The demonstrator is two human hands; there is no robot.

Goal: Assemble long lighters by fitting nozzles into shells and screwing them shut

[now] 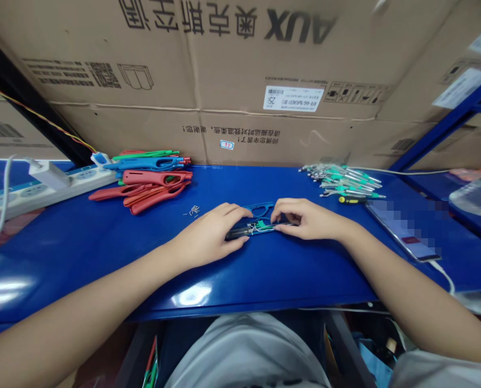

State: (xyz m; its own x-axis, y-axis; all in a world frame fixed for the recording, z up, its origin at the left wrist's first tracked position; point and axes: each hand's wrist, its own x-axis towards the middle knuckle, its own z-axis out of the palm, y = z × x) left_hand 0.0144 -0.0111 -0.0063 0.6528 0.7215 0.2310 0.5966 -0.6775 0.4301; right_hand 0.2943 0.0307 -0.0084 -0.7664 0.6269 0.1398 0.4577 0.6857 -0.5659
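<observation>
Just in front of me on the blue tabletop lies an opened gas lighter (260, 228) with a black body, a green piece and thin wires inside. My left hand (211, 234) grips its black left end between thumb and fingers. At the other end, the fingers of my right hand (305, 218) pinch the lighter's right part near the wires and metal tube; the exact hold is partly hidden. Right behind lies a blue half shell (260, 209) with a trigger opening, between both hands. A few small screws (194, 210) are scattered beyond my left hand.
Red, blue and green lighter casings (157, 186) are piled at back left, beside a white power strip (42, 186). Metal tubes with green parts and wires (347, 180), a yellow-black screwdriver (351, 200) and a charging phone (404, 231) lie right. A large carton (232, 70) stands behind.
</observation>
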